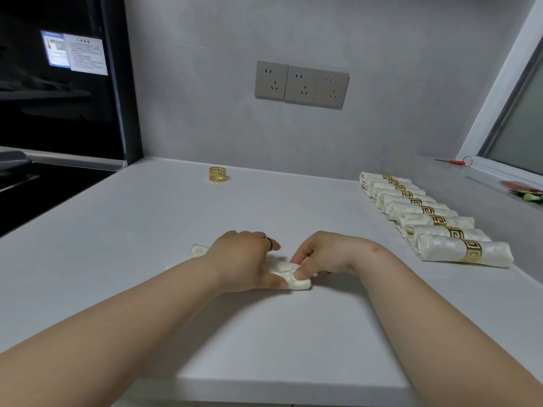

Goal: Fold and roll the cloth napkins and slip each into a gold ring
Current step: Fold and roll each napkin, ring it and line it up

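Note:
A cream cloth napkin (296, 282) lies rolled on the white counter (147, 230), mostly hidden under both hands. My left hand (244, 259) grips its left and middle part, with one end poking out at the far left. My right hand (323, 255) pinches the right end with curled fingers. One loose gold ring (217, 174) stands alone at the back of the counter, well beyond the hands. Several rolled napkins in gold rings (435, 220) lie in a row at the right.
A black oven front (58, 83) fills the left. Triple wall sockets (301, 83) sit on the back wall. A window sill at the right carries red-handled scissors (454, 162) and a coloured packet (526, 192). The counter's front edge runs below my forearms.

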`<state>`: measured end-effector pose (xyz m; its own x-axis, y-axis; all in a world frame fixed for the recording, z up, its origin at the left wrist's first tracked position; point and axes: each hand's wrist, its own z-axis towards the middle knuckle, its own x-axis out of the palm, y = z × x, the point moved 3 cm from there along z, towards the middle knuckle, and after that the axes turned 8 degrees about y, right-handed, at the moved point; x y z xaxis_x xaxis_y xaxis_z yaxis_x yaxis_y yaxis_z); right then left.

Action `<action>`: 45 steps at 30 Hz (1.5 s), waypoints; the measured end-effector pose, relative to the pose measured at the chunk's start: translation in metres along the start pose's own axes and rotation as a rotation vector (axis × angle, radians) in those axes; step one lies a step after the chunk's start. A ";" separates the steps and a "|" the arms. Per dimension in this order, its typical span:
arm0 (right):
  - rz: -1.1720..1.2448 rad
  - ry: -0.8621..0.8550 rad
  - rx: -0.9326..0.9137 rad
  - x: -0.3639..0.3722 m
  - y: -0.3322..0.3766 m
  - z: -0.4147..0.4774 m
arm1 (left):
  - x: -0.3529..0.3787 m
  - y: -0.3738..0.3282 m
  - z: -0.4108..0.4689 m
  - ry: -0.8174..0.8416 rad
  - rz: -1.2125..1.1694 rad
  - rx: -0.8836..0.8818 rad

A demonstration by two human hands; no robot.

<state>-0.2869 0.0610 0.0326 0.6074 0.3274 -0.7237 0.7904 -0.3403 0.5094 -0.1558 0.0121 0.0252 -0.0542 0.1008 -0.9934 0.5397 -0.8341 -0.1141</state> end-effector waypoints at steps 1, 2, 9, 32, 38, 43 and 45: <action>-0.018 -0.012 -0.010 0.001 0.001 -0.001 | 0.000 -0.003 0.004 0.032 -0.002 -0.005; -0.030 -0.036 -0.020 0.002 0.001 -0.002 | 0.002 -0.006 0.008 0.067 -0.023 -0.009; -0.032 -0.304 -0.154 0.019 -0.009 -0.009 | 0.014 -0.018 0.016 0.020 -0.060 -0.046; -0.365 -0.485 -0.128 -0.052 0.063 0.201 | -0.001 0.189 0.003 -0.306 -0.272 -0.487; -0.405 -0.539 -0.163 -0.070 0.106 0.270 | 0.004 0.197 0.004 -0.323 -0.327 -0.432; -0.404 -0.555 -0.139 -0.072 0.123 0.303 | 0.007 0.199 0.005 -0.314 -0.293 -0.440; -0.338 -0.592 -0.136 -0.072 0.124 0.310 | 0.007 0.199 0.005 -0.318 -0.287 -0.435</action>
<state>-0.2578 -0.2778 0.0035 0.2112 -0.1531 -0.9654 0.9551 -0.1778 0.2372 -0.0532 -0.1559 -0.0042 -0.4599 0.0660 -0.8855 0.7565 -0.4932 -0.4296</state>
